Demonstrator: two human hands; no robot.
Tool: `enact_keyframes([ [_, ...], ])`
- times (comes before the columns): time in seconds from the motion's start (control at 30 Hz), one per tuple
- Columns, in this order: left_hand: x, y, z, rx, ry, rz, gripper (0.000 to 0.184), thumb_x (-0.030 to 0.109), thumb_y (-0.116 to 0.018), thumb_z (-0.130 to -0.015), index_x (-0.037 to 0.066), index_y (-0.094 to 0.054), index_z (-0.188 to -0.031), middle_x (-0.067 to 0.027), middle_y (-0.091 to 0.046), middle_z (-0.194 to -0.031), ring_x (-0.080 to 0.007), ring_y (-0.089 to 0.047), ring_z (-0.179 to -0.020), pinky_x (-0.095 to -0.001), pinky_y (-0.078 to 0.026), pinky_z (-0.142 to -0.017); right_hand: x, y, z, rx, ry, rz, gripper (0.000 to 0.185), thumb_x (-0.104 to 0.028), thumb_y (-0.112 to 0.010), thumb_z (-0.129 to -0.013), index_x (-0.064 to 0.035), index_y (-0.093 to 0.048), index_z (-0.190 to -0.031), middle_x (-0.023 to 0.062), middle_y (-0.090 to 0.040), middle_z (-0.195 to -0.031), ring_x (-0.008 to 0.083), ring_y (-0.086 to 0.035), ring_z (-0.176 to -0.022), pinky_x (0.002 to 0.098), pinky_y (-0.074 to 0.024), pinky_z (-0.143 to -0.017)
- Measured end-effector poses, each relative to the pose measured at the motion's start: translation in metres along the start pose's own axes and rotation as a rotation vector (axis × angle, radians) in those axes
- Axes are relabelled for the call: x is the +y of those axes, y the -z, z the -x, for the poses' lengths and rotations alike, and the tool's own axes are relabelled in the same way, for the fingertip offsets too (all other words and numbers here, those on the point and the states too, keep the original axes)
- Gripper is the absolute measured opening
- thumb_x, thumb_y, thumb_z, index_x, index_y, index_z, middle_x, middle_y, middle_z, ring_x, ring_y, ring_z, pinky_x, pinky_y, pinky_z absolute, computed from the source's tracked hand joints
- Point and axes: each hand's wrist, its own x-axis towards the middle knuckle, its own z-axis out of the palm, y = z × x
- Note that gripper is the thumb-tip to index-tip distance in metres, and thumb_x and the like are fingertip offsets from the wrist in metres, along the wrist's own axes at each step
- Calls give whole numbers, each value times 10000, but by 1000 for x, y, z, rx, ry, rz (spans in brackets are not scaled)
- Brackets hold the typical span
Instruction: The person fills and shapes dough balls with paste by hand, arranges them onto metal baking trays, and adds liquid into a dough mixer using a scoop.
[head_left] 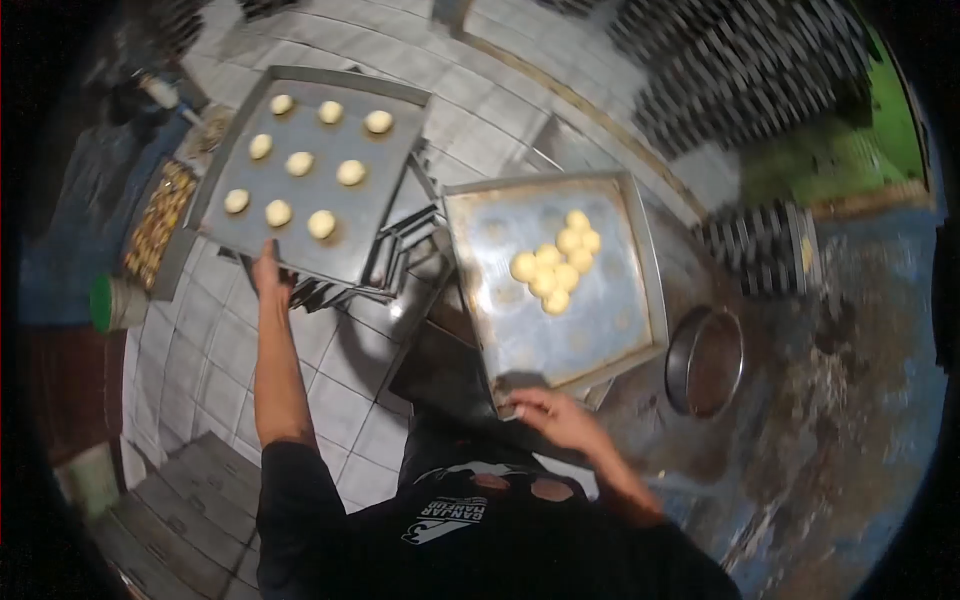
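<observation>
My left hand point(268, 277) grips the near edge of a metal baking tray point(322, 190), its thumb on top of the rim. Several pale dough balls point(299, 163) sit spaced in rows on that tray, which lies over a stack of dark metal frames. To the right is a second baking tray point(510, 345), worn and brown along its rim. A heap of yellowish dough balls point(548, 258) touches together near its middle. My right hand point(560, 418) has its fingers closed on this tray's near left corner; the fingertips are partly hidden.
A round metal pan point(705, 362) stands right of the second tray. Stacks of dark slatted pieces point(745, 75) fill the upper right, by a green panel point(890, 130). At left are a box of small brown and yellow pieces point(160, 225) and a green-lidded container point(117, 303).
</observation>
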Motion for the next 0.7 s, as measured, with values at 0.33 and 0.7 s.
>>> enact_keyframes([
  [0.33,-11,-56,173,152,-549,-459,477,150,-585,-1002,-62,-423,-1397,-161,-509,-1401,-259,-506,-1269,-369,-391,-1085,146,54,-143,894,-146,-124,147,-175,-693,-935,-33,-656,-944,8,-647,-801,106,-601,-755,262,-509,-692],
  [0.7,-132,-177,395,-886,-763,-758,314,192,-568,-999,-25,-604,-1222,-130,-678,-1030,-206,-655,-1008,-369,-516,-908,59,31,18,820,-141,-398,162,-119,-755,-840,-63,-610,-886,-12,-586,-795,82,-544,-698,234,-441,-613],
])
